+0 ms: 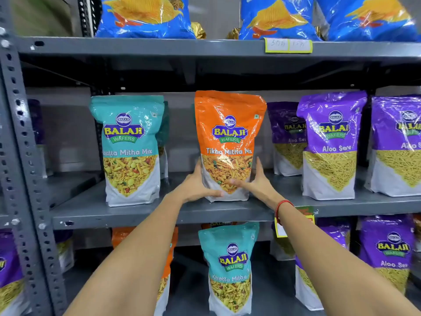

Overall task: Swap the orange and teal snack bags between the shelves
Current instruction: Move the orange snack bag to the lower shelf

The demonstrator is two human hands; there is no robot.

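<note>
An orange Tikha Mitha Mix bag (229, 133) stands upright on the middle shelf (136, 213). My left hand (197, 185) and my right hand (257, 182) clasp its lower part from both sides. A teal Khatta Mitha Mix bag (129, 147) stands to its left on the same shelf, with another teal bag partly hidden behind it. On the lower shelf a teal bag (230, 265) stands just below the orange one. Another orange bag (168, 258) is there too, mostly hidden behind my left forearm.
Purple Aloo Sev bags (330, 144) fill the right side of the middle and lower shelves. Blue chip bags (145, 17) stand on the top shelf. A perforated grey upright (25, 156) bounds the rack on the left. A yellow price tag (288, 45) hangs on the top shelf edge.
</note>
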